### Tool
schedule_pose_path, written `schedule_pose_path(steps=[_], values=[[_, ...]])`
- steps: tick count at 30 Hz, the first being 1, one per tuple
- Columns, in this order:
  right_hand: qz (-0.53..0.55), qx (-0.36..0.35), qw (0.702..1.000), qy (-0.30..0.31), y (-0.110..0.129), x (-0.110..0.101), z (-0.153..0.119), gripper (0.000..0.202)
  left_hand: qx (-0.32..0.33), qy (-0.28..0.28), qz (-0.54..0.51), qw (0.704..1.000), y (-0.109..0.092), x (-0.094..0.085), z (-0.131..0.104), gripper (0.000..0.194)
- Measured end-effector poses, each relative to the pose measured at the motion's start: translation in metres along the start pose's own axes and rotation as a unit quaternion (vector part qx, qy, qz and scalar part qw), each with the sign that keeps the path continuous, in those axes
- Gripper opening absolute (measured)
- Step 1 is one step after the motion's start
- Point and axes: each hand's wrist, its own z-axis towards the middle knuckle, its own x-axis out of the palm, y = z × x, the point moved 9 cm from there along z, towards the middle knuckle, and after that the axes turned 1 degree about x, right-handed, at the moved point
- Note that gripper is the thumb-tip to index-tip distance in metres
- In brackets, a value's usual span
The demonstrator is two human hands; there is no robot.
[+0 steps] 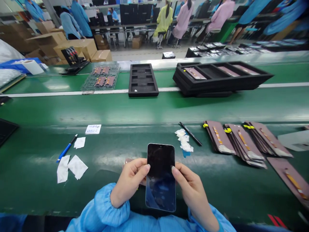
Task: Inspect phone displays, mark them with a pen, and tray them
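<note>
1. Grip closed on the phone (161, 180) from both sides: left hand (131, 176) pinching its left edge, right hand (190, 185) its right edge, thumbs toward the front.
2. Phone sits between the hands, dark screen facing the wearer, over the near side of the green table (36, 183). Can't tell if its lower end touches.
3. Brownish piece (127, 161) just behind left hand, mostly hidden.
4. Left: three bits of white paper (77, 167), blue pen (67, 148) beside them, handwritten label (93, 129) slightly farther.
5. Right: loose brown panel (288, 178); past it, three panel stacks (246, 145) with yellow tabs.
6. Ahead of right hand: crumpled white scraps (184, 141), black pen (190, 133) alongside.
7. Farther: clear tray (88, 84) with four small pieces, black tray (143, 93), stacked black trays (217, 85) holding panels on top.
8. Back: cardboard boxes (72, 48), people in coloured coats.
</note>
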Motion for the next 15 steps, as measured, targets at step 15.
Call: schedule_pose_path(steps=[15], values=[[0.049,0.047,0.987,0.144,-0.015,0.025,0.006,0.043,-0.098,0.069,-0.023,0.993,-0.003,-0.004,0.011,0.049]])
